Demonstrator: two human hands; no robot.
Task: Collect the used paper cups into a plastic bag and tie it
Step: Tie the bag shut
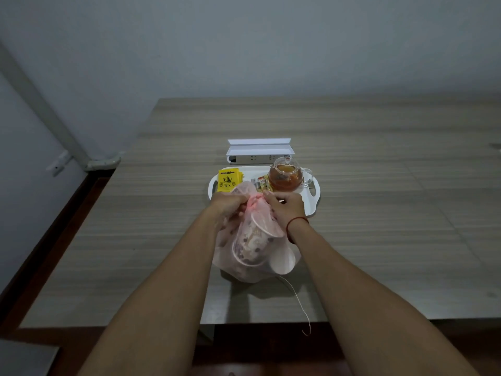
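Observation:
A thin pink plastic bag [254, 270] rests on the table near its front edge. Paper cups [250, 244] show through it, lying tilted and nested. The bag's neck [253, 200] is gathered and twisted into a tight bunch at the top. My left hand [226, 206] grips the neck from the left. My right hand [286, 206], with a red string band on the wrist, pinches the same bunch from the right. A loose flap of bag sticks up behind the bunch.
Behind the bag a white tray [314, 196] holds a glass teapot of tea [286, 176], a yellow tea box [227, 180] and small sachets [261, 183]. A white power strip [259, 154] lies farther back. A thin white cord [298, 299] hangs over the table's front edge.

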